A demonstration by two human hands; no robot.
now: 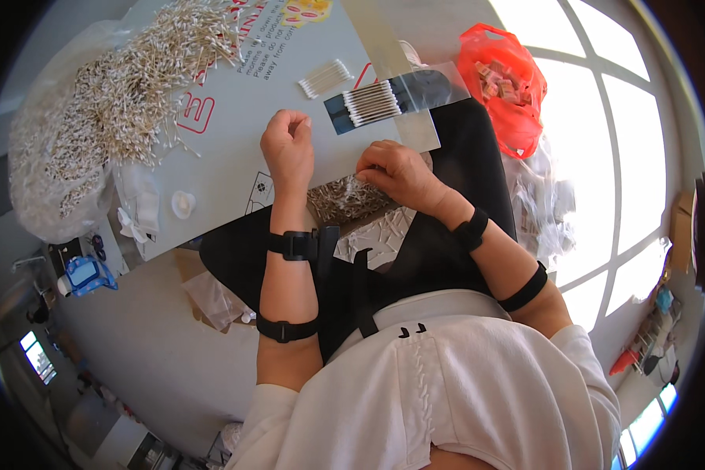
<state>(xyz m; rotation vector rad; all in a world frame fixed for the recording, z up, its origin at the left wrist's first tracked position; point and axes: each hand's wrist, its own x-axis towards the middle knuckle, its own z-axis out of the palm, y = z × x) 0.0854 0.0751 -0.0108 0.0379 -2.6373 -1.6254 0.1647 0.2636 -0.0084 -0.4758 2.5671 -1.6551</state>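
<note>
The left hand is held above the worktop, just beyond the left end of the open box; its fingers are curled together, and whether anything is gripped cannot be told. The right hand is held over the right part of the box, near the cotton swabs inside it; its fingers are bent, but whether they are closed on a swab cannot be told.

Beyond the box, a neat row of swabs is laid across a dark strip, and a smaller white row is set farther left. A large swab heap is spread far to the box's left, while a red bag is seen beyond it to the right.
</note>
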